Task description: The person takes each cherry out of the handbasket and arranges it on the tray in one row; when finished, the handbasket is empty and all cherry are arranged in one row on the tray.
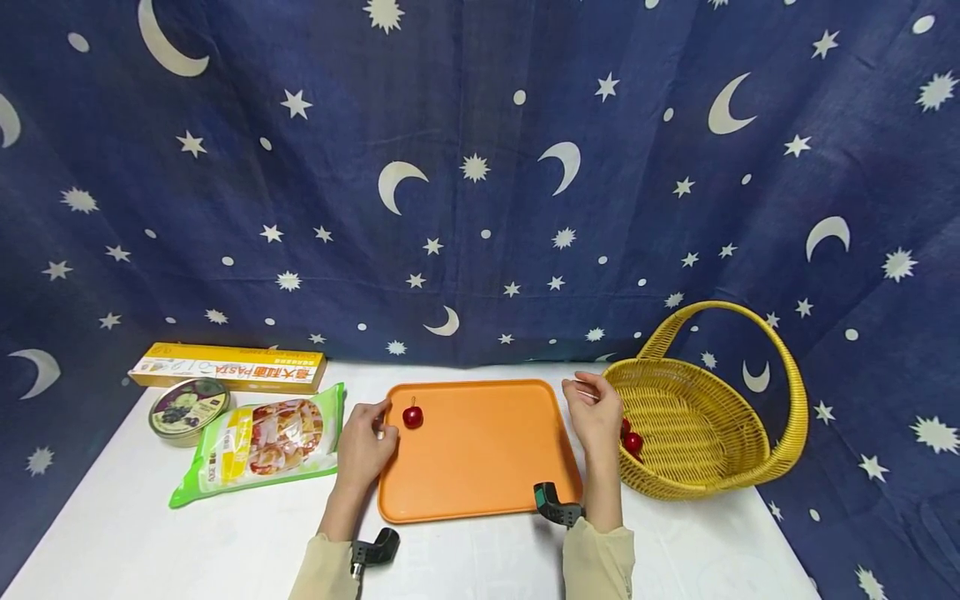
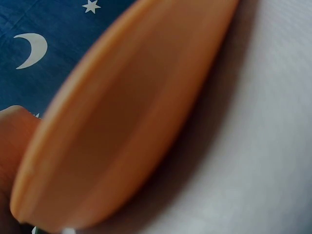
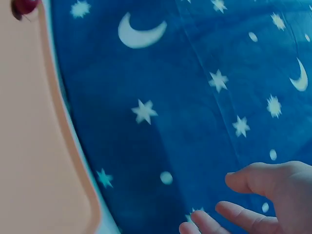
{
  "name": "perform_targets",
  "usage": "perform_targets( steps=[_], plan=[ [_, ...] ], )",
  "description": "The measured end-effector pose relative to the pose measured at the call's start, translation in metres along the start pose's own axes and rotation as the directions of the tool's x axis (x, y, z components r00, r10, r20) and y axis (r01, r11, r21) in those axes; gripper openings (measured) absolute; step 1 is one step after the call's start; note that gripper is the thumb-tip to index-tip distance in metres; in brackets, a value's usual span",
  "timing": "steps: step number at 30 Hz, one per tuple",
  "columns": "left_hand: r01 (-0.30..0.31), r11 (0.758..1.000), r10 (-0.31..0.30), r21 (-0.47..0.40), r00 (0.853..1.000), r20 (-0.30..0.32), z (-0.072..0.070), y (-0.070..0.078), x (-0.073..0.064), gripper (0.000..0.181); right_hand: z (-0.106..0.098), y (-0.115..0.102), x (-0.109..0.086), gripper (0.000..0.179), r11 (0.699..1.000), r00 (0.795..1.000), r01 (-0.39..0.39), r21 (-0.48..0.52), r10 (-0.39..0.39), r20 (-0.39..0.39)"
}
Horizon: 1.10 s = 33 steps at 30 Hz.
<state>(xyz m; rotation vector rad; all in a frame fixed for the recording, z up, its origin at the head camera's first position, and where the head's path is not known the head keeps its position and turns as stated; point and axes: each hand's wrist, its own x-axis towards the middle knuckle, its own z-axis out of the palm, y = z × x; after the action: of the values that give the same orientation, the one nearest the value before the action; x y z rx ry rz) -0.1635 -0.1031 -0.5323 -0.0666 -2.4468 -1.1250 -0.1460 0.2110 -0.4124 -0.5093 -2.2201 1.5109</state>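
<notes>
An orange tray [image 1: 480, 450] lies on the white table, with one red cherry [image 1: 412, 417], stem up, near its upper left corner. My left hand [image 1: 365, 446] is at the tray's left rim, thumb and bent fingers at the edge beside the cherry. The left wrist view shows the tray's outer wall close up, the hand partly hidden behind it. Between the tray and a yellow wicker basket [image 1: 693, 481], my right hand [image 1: 596, 412] is raised with nothing in it. Its thumb and fingers [image 3: 248, 219] stand apart. More cherries [image 1: 633, 442] lie inside the basket's left side, partly covered by that hand.
At the left are a yellow pasta box [image 1: 232, 368], a round tin [image 1: 187, 408] and a green-edged food bag [image 1: 262, 446]. The basket's tall handle [image 1: 791, 392] arches over the right side. A dark blue curtain [image 1: 480, 250] with moons and stars hangs behind the table.
</notes>
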Motion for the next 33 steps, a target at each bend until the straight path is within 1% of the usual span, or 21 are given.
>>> perform_targets(
  steps=[3, 6, 11, 13, 16, 18, 22, 24, 27, 30, 33],
  plan=[
    [0.002, 1.0, -0.002, 0.001, 1.0, 0.002, 0.0, 0.0, 0.0, 0.043, -0.013, 0.001, 0.004, 0.029, 1.0, 0.999, -0.03, 0.008, 0.03, -0.015],
    [0.007, 1.0, -0.007, 0.003, 1.0, 0.004, 0.001, 0.001, 0.0, 0.043, -0.025, 0.003, 0.009, 0.029, 0.999, 0.999, -0.032, 0.017, 0.032, -0.029],
    [-0.005, 1.0, 0.005, 0.002, 1.0, -0.009, 0.0, 0.002, 0.0, 0.042, -0.041, 0.01, 0.018, 0.03, 1.0, 0.998, -0.017, -0.014, 0.016, -0.065],
    [-0.007, 1.0, 0.007, 0.005, 1.0, -0.008, 0.0, 0.001, -0.001, 0.042, -0.047, 0.013, 0.022, 0.032, 0.998, 0.997, -0.043, -0.044, 0.04, -0.059],
    [-0.003, 1.0, 0.003, 0.01, 1.0, 0.004, -0.001, 0.0, 0.0, 0.042, -0.057, 0.018, 0.028, 0.036, 0.991, 0.995, -0.099, -0.095, 0.098, -0.019],
    [0.002, 1.0, -0.002, 0.013, 1.0, 0.015, -0.001, 0.0, 0.0, 0.042, -0.065, 0.022, 0.031, 0.04, 0.982, 0.989, -0.14, -0.124, 0.143, 0.02],
    [0.006, 1.0, -0.006, 0.017, 1.0, 0.012, -0.002, 0.001, -0.001, 0.042, -0.081, 0.033, 0.037, 0.045, 0.963, 0.975, -0.188, -0.194, 0.207, 0.079],
    [0.009, 1.0, -0.01, 0.018, 1.0, 0.009, -0.002, 0.001, -0.001, 0.042, -0.088, 0.038, 0.04, 0.045, 0.953, 0.968, -0.2, -0.228, 0.229, 0.107],
    [0.012, 1.0, -0.013, 0.014, 1.0, 0.012, -0.002, 0.001, -0.001, 0.042, -0.098, 0.045, 0.047, 0.043, 0.945, 0.952, -0.21, -0.251, 0.256, 0.166],
    [0.015, 1.0, -0.015, 0.011, 1.0, 0.017, -0.002, 0.001, 0.0, 0.043, -0.107, 0.048, 0.055, 0.041, 0.944, 0.933, -0.216, -0.251, 0.275, 0.232],
    [0.011, 1.0, -0.011, 0.009, 1.0, 0.015, -0.001, 0.002, 0.0, 0.043, -0.115, 0.047, 0.063, 0.04, 0.937, 0.909, -0.23, -0.263, 0.303, 0.287]
  ],
)
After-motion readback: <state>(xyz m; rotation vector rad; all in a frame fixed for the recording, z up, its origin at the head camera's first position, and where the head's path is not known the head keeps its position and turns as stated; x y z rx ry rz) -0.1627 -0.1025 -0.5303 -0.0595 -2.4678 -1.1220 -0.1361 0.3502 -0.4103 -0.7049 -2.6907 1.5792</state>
